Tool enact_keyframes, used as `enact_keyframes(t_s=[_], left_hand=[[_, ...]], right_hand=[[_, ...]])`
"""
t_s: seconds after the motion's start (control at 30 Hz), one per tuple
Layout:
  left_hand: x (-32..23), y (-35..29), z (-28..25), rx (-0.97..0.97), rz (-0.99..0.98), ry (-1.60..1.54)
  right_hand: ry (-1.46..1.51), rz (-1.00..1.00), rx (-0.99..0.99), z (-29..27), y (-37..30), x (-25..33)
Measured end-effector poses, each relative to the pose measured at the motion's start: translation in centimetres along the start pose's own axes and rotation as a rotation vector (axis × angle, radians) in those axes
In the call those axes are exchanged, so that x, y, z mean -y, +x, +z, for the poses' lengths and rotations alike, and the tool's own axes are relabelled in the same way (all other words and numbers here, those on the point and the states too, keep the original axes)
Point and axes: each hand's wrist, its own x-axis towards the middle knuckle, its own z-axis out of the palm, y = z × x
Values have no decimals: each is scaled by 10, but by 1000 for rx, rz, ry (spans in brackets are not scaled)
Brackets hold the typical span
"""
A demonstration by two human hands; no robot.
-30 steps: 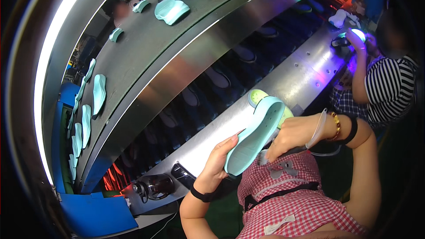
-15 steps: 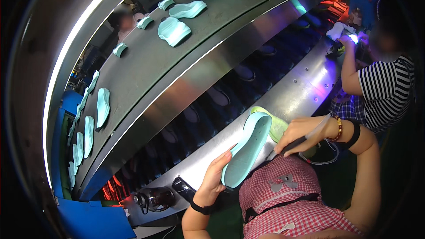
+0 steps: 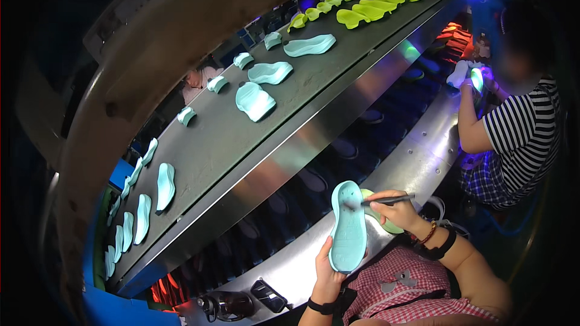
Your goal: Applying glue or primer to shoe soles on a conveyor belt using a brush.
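Observation:
My left hand grips the toe end of a light-blue shoe sole, which stands nearly upright with its hollow inner side showing. In my right hand is a slim brush with a dark handle, held like a pen. Its blurred tip reaches into the upper, narrower end of the sole, where small dark spots show. A pale green sole lies on the metal ledge, partly hidden behind the blue sole and my right hand.
Beyond the ledge a dark conveyor belt carries several light-blue soles and yellow-green pieces. Shoes sit on a lower level beneath it. On the ledge at lower left are a dark bottle and a phone. A co-worker in a striped shirt works at right.
The sole has turned more upright and moved lower in view. My right hand has brought the brush from beside the sole onto its upper inner surface. The view has shifted, showing more belt.

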Motion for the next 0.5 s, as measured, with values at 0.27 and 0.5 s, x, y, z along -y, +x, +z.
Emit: enact_keyframes(t_s=[0.27, 0.5], left_hand=[[-30, -31, 11, -48, 248, 351], [-151, -9, 103, 441, 578, 232]], right_hand=[[114, 65, 455, -11, -41, 42], [552, 77, 159, -45, -39, 1]])
